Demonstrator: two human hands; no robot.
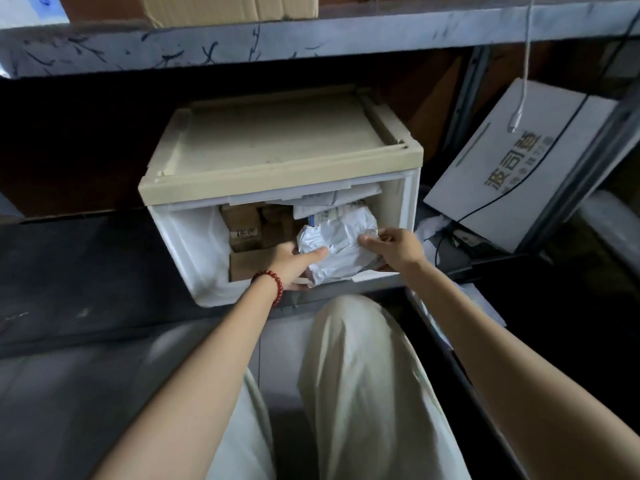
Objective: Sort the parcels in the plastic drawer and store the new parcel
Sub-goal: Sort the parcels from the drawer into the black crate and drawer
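Plastic drawer [194,258]: at 12 o'clock from the knees, pulled open beneath a beige lid [277,147], standing on a dark lower shelf.

Crumpled white parcel [341,237]: inside the drawer, front right part, lower end reaching the front wall. Printed label visible on its upper edge; text too small to read.

Left hand [294,263]: gripping the parcel at its 8 o'clock corner, thumb laid across the top, fingers tucked underneath. Narrow, closed hold on the wrap. Red bead bracelet [270,284] on that wrist.

Right hand [394,247]: pinching the parcel's 3 o'clock edge, thumb and curled fingers closed on the plastic.

Brown cardboard boxes [242,223]: at 9 o'clock of the parcel, just beside it, deeper in the drawer. Flat white mailers [332,202]: at 12 o'clock of the parcel, tilted under the lid.

Outside the drawer, at 2 o'clock: white carton [502,168] with gold lettering, tilted. White cable [524,64] hanging in front of it, plug near its upper face.

Across 12 o'clock: scratched grey shelf edge [311,36]. At 6 o'clock: pale trousers [363,375].
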